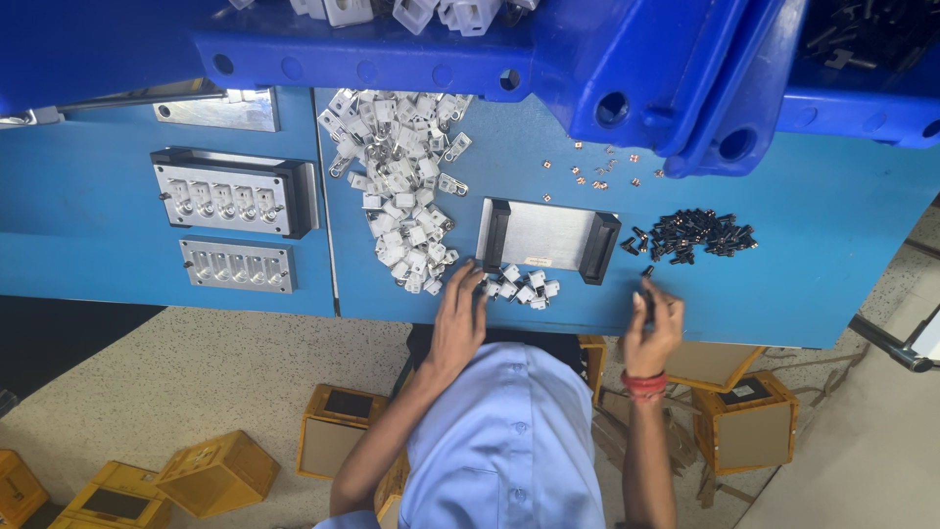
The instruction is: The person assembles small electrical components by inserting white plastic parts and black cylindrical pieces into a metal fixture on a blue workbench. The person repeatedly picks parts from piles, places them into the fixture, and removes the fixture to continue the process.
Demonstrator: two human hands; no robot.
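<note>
From the head view, blue bins (627, 69) overhang the far side of the blue counter (832, 245), cutting off what lies behind. Bare counter lies right of the pile of black parts (700, 235). The left hand (458, 318) rests at the near edge, fingers spread, touching the small white pieces (521, 286) by the metal plate (546, 237). The right hand (654, 323) pinches one black part (647, 294); it is too small to make out.

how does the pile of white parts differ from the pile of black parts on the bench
The white parts form a big, long heap near the bench middle; the black parts make a small, tight cluster to its right. The left hand rests by the white parts; the right hand pinches a black piece near the black ones. Both lie loose on the blue bench.
</note>
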